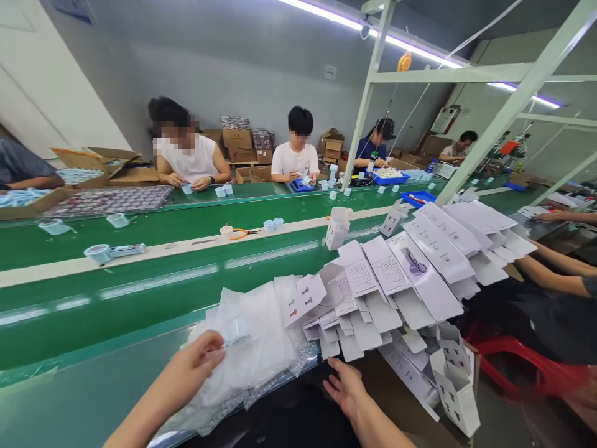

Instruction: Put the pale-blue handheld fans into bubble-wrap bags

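Evidently, the work is split between two piles on the surface [125,364]. Toward seven o'clock, translucent bags [268,323] are heaped, and over them a pale blue item [239,328], seemingly wrapped, is held by the left hand [200,358]. Its fingers are curled close to the thumb, and only the item's near end appears pinched, perhaps so that the rest is left free. Between five and six o'clock, the right hand [345,386] is spread open with nothing grasped, its fingertips placed just beside the lower flaps of the cartons [377,267]; whether they are touched cannot be told. From there toward three o'clock, the flattened cartons are overlapped like shingles, presumably so that each can be lifted singly. At four o'clock, an opened box [452,395] is seen tilted below the surface's edge.
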Action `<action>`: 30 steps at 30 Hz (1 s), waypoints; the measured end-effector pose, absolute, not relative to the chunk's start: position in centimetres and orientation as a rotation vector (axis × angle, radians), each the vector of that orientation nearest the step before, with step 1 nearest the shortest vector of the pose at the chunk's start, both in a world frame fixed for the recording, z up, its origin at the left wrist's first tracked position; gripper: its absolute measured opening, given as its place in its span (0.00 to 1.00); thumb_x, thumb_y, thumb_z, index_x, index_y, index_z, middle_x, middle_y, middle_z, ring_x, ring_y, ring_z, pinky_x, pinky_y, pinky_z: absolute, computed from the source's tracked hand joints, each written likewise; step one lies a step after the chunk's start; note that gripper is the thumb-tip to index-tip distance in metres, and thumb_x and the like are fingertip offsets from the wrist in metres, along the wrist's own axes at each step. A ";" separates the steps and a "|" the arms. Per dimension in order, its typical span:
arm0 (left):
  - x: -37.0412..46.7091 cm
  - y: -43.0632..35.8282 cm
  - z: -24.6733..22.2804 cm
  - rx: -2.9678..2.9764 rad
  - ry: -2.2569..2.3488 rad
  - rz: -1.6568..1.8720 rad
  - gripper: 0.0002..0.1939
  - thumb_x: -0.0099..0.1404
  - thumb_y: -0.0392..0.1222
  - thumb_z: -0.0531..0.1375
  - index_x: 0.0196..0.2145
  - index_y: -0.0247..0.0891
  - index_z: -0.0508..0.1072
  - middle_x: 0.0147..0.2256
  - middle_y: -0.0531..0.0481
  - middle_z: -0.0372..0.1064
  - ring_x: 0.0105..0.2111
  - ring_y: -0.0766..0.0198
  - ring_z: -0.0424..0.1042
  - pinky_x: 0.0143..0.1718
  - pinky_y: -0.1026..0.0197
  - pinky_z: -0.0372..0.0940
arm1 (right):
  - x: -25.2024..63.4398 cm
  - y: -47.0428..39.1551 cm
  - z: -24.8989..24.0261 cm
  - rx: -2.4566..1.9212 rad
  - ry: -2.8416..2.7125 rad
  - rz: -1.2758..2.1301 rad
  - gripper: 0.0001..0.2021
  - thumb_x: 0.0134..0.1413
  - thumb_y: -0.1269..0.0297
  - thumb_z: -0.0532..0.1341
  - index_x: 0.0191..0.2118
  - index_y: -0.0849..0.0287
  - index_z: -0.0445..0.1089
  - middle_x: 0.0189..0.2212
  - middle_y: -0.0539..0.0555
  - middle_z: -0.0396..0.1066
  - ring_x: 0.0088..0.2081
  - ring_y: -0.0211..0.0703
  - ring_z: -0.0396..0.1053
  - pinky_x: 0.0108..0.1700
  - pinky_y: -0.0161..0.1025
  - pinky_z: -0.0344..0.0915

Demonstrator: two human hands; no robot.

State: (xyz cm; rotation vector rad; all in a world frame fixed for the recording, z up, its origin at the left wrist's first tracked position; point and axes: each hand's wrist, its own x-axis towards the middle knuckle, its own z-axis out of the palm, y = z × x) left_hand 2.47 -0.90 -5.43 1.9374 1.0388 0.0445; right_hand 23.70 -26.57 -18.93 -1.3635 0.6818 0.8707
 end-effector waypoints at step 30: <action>19.1 -1.2 -6.6 1.312 0.985 0.081 0.45 0.44 0.50 0.69 0.55 0.35 0.53 0.51 0.38 0.65 0.46 0.56 0.70 0.39 0.62 0.65 | 27.6 -27.4 -17.2 -1.098 0.526 1.009 0.34 0.24 0.62 0.72 0.42 0.59 0.56 0.51 0.61 0.60 0.60 0.56 0.53 0.46 0.43 0.69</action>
